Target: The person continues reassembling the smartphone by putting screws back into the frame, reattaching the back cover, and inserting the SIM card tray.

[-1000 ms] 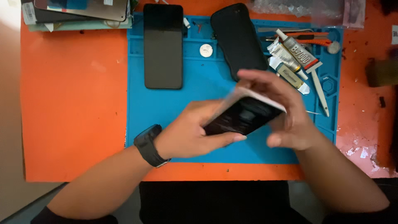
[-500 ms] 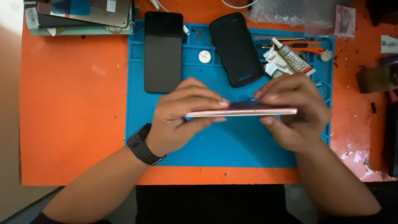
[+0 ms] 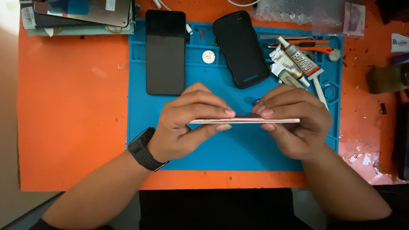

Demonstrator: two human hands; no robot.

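Note:
Both hands hold one thin phone (image 3: 245, 121) edge-on above the blue work mat (image 3: 238, 149); only its pale pink side rim shows. My left hand (image 3: 187, 121), with a black watch on the wrist, pinches the phone's left end between fingers and thumb. At the phone's right end, my right hand (image 3: 296, 123) grips it the same way. The phone lies level, running left to right.
On the mat's far part lie a black phone (image 3: 165, 51) face up, a black phone case (image 3: 240, 47), a white round disc (image 3: 208, 56), glue tubes (image 3: 298, 61) and small tools. A stack of screens (image 3: 81, 15) sits top left on the orange table (image 3: 72, 110).
A second ago the phone was tilted with its dark face showing. Both hands have turned it level and edge-on, and now grip it at its two ends.

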